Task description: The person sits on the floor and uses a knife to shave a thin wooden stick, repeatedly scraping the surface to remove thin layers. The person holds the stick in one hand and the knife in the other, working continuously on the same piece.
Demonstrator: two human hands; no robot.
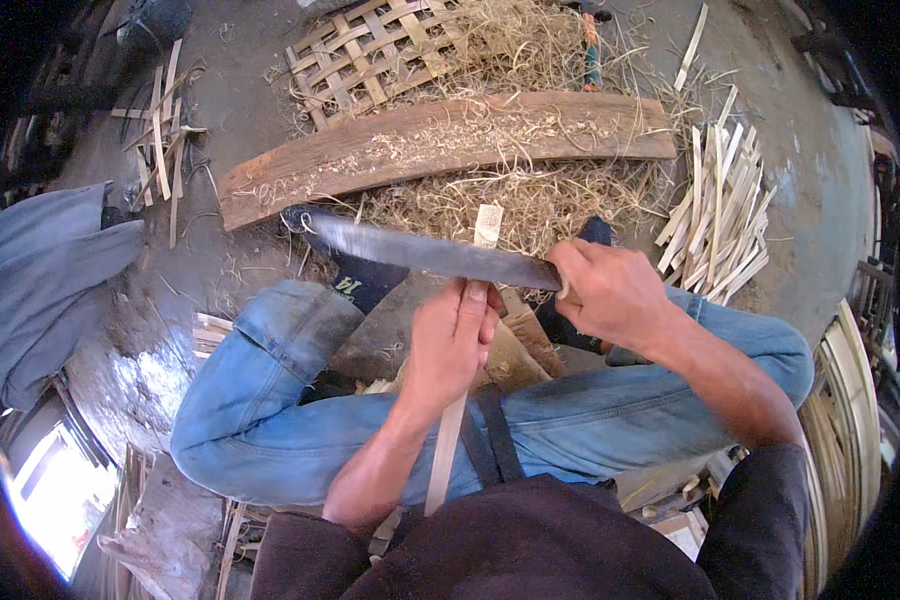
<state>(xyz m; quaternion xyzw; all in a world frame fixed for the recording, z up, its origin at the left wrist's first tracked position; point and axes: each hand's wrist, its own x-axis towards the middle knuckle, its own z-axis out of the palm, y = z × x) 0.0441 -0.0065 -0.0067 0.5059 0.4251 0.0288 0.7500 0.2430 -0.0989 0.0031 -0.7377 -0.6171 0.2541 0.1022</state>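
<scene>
The left hand closes its grip around a bamboo strip, hiding its middle; the lower end disappears near the lap. The right hand covers the handle of a long knife crossing the strip.

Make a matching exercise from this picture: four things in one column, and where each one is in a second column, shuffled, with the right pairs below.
Things
1. long knife
2. bamboo strip
3. wooden plank
4. bundle of cut strips

Places
A. on the ground to the person's right
B. gripped at the handle by the right hand
C. across the ground, covered in shavings
D. held in the left hand, crossing under the blade

Pairs: 1-B, 2-D, 3-C, 4-A
</scene>
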